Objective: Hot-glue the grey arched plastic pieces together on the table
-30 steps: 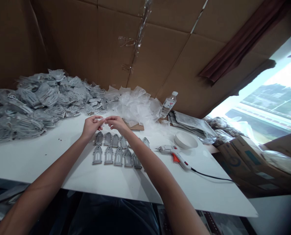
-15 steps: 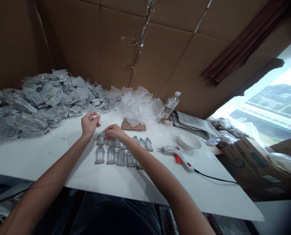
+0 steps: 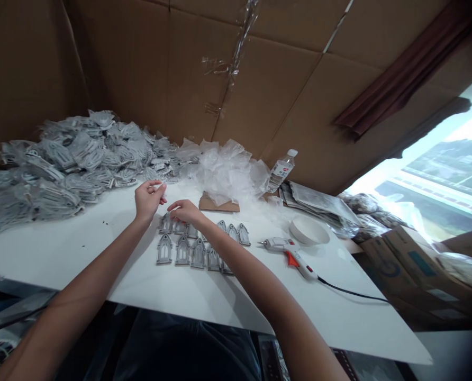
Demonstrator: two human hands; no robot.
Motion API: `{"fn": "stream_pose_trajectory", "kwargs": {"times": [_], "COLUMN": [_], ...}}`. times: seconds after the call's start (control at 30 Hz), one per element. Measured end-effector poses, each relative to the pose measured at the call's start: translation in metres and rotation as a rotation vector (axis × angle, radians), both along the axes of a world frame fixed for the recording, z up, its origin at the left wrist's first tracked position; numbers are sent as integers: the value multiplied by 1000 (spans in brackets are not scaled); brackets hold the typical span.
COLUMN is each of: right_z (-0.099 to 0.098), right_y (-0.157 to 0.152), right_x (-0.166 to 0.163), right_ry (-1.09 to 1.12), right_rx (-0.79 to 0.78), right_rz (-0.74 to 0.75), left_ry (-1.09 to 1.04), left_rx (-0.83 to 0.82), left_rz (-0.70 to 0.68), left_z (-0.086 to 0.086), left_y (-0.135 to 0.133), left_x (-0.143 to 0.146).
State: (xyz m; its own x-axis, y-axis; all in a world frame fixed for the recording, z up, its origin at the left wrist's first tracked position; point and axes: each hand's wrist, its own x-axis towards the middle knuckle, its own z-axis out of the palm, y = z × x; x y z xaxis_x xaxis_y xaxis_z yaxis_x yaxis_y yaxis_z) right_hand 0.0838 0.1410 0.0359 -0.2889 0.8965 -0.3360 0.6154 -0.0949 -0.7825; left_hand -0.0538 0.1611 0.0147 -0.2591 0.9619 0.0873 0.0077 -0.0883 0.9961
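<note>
Grey arch-shaped window pieces lie in two rows on the white table (image 3: 81, 248), a front row (image 3: 182, 251) and a rear row (image 3: 236, 233). My right hand (image 3: 185, 211) hovers over the left end of the rear row, fingers loosely spread, fingertips at or just above a piece there. My left hand (image 3: 148, 198) is raised just left of it, fingers pinched on what looks like a small clear plastic wrapper. The rows' middle is partly hidden by my right forearm.
A large pile of bagged grey pieces (image 3: 61, 164) fills the far left. Empty clear bags (image 3: 228, 169) heap behind a cardboard scrap (image 3: 218, 205). To the right lie a corded glue gun (image 3: 289, 251), a white bowl (image 3: 309, 231), a water bottle (image 3: 281, 170) and cardboard boxes (image 3: 410, 270).
My hands were together above the rows, then parted. The right hand came down to the rear row with a grey piece; the left hand stayed up with the wrapper.
</note>
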Motion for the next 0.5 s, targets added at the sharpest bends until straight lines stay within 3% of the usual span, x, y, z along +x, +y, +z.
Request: {"fn": "stream_pose_trajectory", "kwargs": {"times": [0.33, 0.5], "right_z": [-7, -12], "right_y": [-1, -2], "right_x": [-5, -5], "right_ry": [-57, -33], "right_rx": [45, 152], "right_rz": [63, 29], "left_ry": [2, 5], "left_rx": [-3, -9], "left_rz": [-19, -35], "left_z": [0, -1], "left_y": [0, 0], "left_x": [0, 1]}}
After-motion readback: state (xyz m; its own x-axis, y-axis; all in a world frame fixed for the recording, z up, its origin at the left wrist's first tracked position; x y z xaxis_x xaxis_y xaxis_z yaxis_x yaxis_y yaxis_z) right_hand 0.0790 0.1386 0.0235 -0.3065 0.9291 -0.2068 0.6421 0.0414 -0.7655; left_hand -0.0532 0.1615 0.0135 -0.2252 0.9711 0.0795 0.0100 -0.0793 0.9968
